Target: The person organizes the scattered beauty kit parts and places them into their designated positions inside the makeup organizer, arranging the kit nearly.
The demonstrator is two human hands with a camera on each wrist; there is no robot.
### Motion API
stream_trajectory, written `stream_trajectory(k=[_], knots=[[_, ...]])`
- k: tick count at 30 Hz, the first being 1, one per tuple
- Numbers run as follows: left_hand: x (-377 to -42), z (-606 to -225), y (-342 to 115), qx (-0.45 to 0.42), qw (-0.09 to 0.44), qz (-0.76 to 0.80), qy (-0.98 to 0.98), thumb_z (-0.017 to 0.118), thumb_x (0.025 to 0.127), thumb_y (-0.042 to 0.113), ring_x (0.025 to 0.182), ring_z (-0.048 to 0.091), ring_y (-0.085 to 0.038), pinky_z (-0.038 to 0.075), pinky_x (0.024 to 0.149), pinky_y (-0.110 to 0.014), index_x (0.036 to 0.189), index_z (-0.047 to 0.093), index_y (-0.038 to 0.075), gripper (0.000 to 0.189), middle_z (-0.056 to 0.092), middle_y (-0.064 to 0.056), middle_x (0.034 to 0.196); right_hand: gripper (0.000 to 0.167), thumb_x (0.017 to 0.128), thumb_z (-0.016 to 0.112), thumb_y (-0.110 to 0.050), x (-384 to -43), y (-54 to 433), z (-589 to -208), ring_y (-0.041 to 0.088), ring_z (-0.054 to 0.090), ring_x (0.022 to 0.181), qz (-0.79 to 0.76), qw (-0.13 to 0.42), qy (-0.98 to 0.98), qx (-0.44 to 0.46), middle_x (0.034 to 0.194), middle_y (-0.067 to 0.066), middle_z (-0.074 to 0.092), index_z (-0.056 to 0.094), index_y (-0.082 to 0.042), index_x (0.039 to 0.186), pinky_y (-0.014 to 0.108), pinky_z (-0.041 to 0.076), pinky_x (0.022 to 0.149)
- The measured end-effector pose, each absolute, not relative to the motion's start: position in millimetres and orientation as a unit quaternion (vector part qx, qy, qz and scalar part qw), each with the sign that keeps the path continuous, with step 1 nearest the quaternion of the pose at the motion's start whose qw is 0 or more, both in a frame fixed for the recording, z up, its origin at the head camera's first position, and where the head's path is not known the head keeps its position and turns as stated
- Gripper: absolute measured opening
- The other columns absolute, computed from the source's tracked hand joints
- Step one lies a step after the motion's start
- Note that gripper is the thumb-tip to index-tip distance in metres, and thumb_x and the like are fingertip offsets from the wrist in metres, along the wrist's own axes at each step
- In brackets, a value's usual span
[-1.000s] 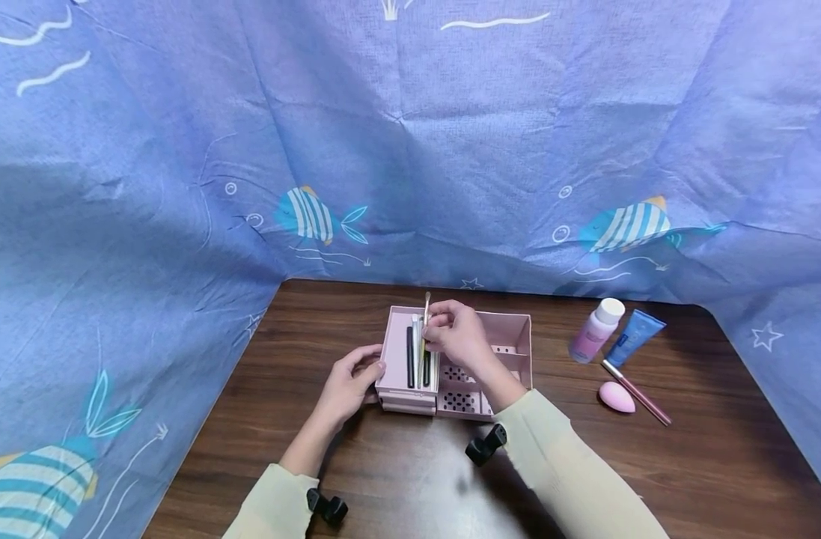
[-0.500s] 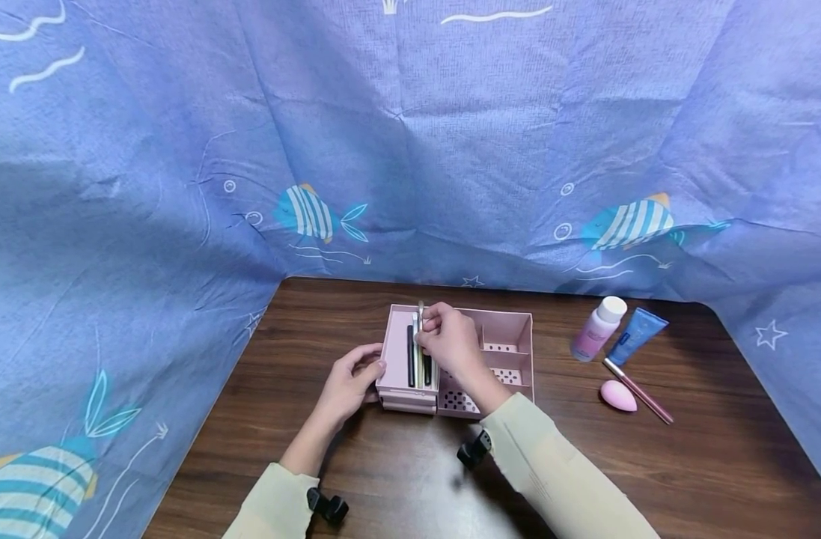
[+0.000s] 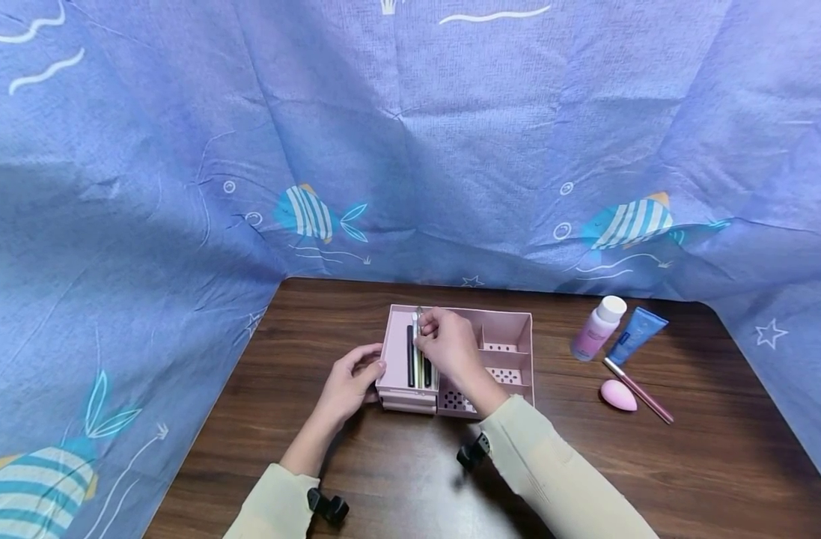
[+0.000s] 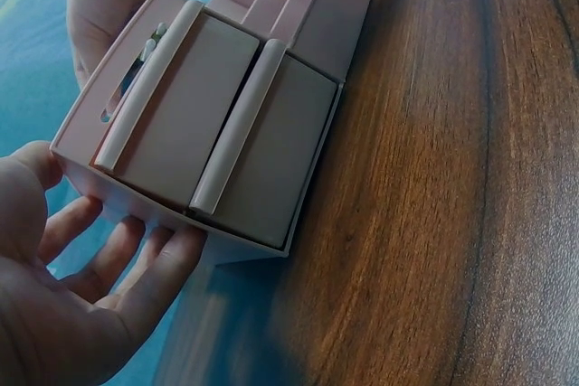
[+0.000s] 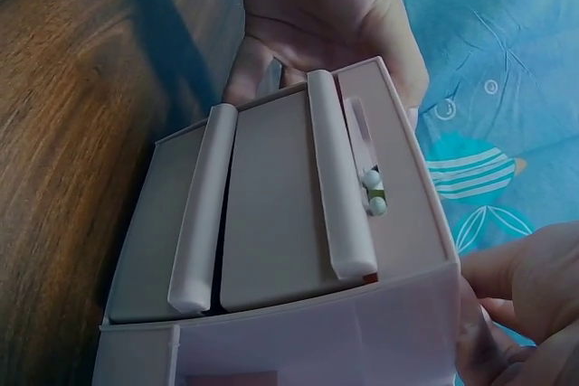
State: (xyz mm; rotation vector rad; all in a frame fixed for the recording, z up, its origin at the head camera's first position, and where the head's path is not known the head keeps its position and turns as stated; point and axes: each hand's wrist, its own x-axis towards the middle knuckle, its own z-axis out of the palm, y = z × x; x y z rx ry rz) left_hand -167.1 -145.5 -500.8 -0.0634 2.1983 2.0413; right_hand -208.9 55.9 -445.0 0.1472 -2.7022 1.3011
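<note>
A pink desk organizer (image 3: 397,359) stands on the table, with a shallow top tray and two drawers (image 4: 271,151) on its left part. My left hand (image 3: 349,383) holds its left side, thumb at the upper rim and fingers against the wall. Over the tray, my right hand (image 3: 450,348) pinches a slim makeup brush (image 3: 420,311); its lower end lies among several slim sticks, including a black pencil (image 3: 411,358). My fingers partly hide the brush. In the right wrist view, pale rounded ends (image 5: 374,192) show through a slot above the upper drawer.
Perforated compartments (image 3: 503,376) make up the organizer's right part. Farther right are a pink bottle with a white cap (image 3: 599,329), a blue tube (image 3: 637,337), a pink makeup sponge (image 3: 618,395) and a slim tube (image 3: 639,391). A blue fish-patterned cloth (image 3: 410,187) hangs behind the table.
My right hand has moved left and brought the brush down toward the other sticks in the tray. The left hand has stayed on the organizer's side.
</note>
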Motion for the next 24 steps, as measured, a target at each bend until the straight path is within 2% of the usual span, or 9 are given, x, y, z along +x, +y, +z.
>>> stream_trajectory(k=[8, 16, 24], knots=[[-166.4, -499.1, -145.2, -0.019, 0.071, 0.68, 0.729, 0.065, 0.099, 0.01, 0.095, 0.067, -0.018, 0.066, 0.07, -0.045, 0.137, 0.063, 0.008, 0.038, 0.063, -0.019, 0.123, 0.022, 0.075, 0.082, -0.001, -209.7, 55.3, -446.5, 0.01, 0.061, 0.071, 0.417, 0.089, -0.903, 0.059, 0.08, -0.003, 0.07, 0.073, -0.011, 0.092, 0.028, 0.054, 0.068], [-165.1, -499.1, -144.1, -0.016, 0.065, 0.682, 0.729, 0.065, 0.099, 0.009, 0.095, 0.067, -0.017, 0.066, 0.07, -0.045, 0.137, 0.063, 0.007, 0.038, 0.064, -0.019, 0.123, 0.025, 0.074, 0.083, -0.002, -208.4, 54.4, -447.2, 0.012, 0.061, 0.073, 0.389, 0.098, -0.914, 0.063, 0.083, -0.002, 0.068, 0.073, -0.013, 0.095, 0.031, 0.054, 0.069], [-164.5, -499.2, -144.4, -0.018, 0.066, 0.683, 0.728, 0.066, 0.099, 0.009, 0.095, 0.067, -0.018, 0.066, 0.07, -0.045, 0.136, 0.064, 0.008, 0.038, 0.064, -0.019, 0.123, 0.026, 0.074, 0.086, -0.003, -205.5, 57.0, -450.8, 0.009, 0.062, 0.071, 0.443, 0.097, -0.889, 0.065, 0.081, 0.0, 0.07, 0.074, -0.009, 0.097, 0.027, 0.056, 0.069]])
